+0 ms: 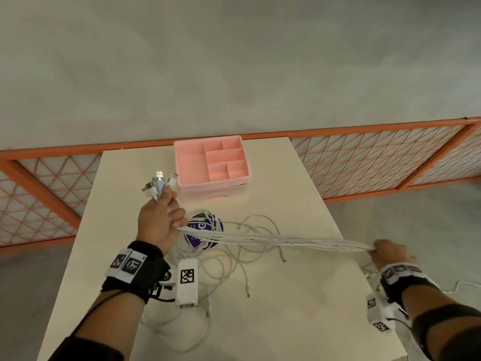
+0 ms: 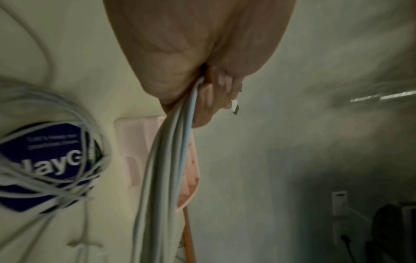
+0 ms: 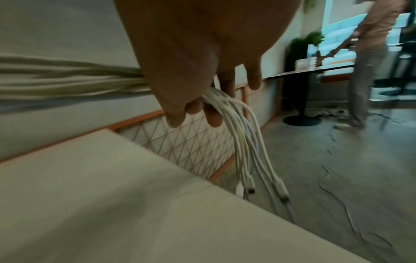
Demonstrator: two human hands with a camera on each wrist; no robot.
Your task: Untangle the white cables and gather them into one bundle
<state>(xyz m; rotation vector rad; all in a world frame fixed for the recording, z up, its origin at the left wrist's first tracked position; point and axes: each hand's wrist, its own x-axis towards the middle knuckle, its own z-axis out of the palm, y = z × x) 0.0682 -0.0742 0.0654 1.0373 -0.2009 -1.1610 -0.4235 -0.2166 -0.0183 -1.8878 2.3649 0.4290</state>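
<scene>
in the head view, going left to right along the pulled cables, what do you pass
left hand gripping the plug ends → purple round sticker on the table under the strands → taut white cables → right hand gripping the far end

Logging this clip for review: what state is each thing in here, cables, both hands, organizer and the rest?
white cables: gathered strands pulled taut between both hands; other loops loose on the table.
left hand: grips the plug ends, plugs sticking up.
right hand: grips the far end; tails hang past the table edge.
pink organizer: upright, compartments empty.
purple disc: flat under cable loops.
table: carries loose cable.
</scene>
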